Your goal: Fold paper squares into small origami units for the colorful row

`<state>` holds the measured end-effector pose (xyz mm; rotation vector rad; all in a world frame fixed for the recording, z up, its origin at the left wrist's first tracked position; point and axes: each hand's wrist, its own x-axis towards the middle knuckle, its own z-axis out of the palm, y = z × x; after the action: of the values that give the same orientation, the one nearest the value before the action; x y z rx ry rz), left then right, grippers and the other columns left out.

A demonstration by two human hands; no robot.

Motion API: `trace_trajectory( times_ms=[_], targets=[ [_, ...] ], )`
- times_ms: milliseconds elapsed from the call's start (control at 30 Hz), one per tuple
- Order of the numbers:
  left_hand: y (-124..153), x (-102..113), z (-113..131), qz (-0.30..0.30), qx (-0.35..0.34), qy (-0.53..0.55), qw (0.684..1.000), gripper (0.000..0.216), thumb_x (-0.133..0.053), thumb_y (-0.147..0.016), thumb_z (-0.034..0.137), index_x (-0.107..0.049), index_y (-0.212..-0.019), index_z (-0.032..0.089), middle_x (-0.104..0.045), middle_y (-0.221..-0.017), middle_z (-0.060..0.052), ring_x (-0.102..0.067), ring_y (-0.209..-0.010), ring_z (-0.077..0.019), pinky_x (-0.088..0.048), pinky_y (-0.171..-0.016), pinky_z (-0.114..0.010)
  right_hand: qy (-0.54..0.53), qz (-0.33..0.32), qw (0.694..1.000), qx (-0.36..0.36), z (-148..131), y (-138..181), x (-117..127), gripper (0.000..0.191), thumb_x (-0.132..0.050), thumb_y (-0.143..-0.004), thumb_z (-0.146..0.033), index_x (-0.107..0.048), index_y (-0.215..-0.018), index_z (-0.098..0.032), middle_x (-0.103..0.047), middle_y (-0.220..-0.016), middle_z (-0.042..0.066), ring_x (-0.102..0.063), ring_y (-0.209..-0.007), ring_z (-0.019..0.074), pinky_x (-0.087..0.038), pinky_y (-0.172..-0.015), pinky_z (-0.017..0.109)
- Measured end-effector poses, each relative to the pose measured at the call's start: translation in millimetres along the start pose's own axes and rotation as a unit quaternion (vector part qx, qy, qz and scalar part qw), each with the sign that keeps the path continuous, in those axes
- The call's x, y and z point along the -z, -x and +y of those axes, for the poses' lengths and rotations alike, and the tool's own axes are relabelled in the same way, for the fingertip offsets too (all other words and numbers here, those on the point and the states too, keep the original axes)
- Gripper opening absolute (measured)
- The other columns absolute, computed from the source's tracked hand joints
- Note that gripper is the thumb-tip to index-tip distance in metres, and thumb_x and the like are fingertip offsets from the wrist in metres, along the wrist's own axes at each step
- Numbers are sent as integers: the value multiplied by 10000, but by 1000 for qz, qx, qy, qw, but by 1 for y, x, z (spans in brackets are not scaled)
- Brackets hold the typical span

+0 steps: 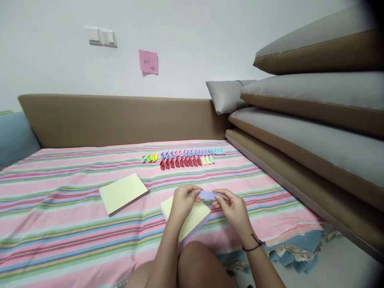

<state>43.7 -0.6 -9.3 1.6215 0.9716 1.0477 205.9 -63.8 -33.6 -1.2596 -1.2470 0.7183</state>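
Head cam: you've got lavender paper [207,195] pinched, left hand [185,199] + right hand [232,205], yellowish pad [194,218] at its 7 o'clock.

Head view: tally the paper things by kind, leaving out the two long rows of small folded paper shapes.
Rectangular pale-yellow-topped paper stacks: 2
Pale lavender paper strip: 1
Square pink paper note: 1
Small green and yellow folded-paper pieces: 3
Total: 7
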Motion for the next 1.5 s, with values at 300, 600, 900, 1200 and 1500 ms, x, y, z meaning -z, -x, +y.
trace_trajectory(
  times_ms=[300, 600, 900, 1200, 1500],
  targets=[
    [-11, 5, -12, 68, 62, 60, 994, 371, -572, -768, 380, -595, -1032, 120, -693, -788, -74, -670, -707, -187, -538, -657, -304, -41, -74, 996, -22, 19, -32, 21, 154, -709, -704, -310, -665, -801, -200, -709, -729, 23, -690, -704, 200, -555, -670, 291],
    [-6, 14, -10, 131, 102, 0, 986, 467, -531, -772, 514, -597, -1022, 125, -685, -986, -137, -663, -839, -228, -529, -687, -332, 73, 37, 996, 22, 58, -112, 52, 226, -619, -773, -371, -693, -852, -172, -715, -756, 50, -675, -746, 213, -525, -720, 322],
    [-8, 18, -10, 143, 126, -45, 981, 459, -555, -726, 543, -650, -964, 163, -711, -934, -110, -676, -852, -256, -553, -707, -357, 86, 122, 985, -85, 136, -233, 59, 320, -539, -887, -317, -535, -1163, -156, -570, -1151, 81, -591, -961, 198, -509, -800, 402],
    [-6, 17, -15, 130, 143, -80, 978, 440, -565, -718, 554, -658, -933, 182, -710, -967, -107, -681, -845, -259, -564, -713, -359, 162, 90, 978, -99, 164, -234, 57, 307, -535, -887, -321, -548, -1151, -164, -568, -1162, 79, -587, -970, 201, -504, -810, 399],
    [-4, 15, -14, 131, 140, -97, 977, 437, -564, -718, 561, -656, -915, 182, -713, -941, -97, -686, -818, -259, -562, -726, -360, 212, 90, 969, -85, 161, -239, 51, 291, -524, -893, -324, -557, -1139, -172, -571, -1160, 77, -588, -965, 196, -504, -813, 392]
  ],
)
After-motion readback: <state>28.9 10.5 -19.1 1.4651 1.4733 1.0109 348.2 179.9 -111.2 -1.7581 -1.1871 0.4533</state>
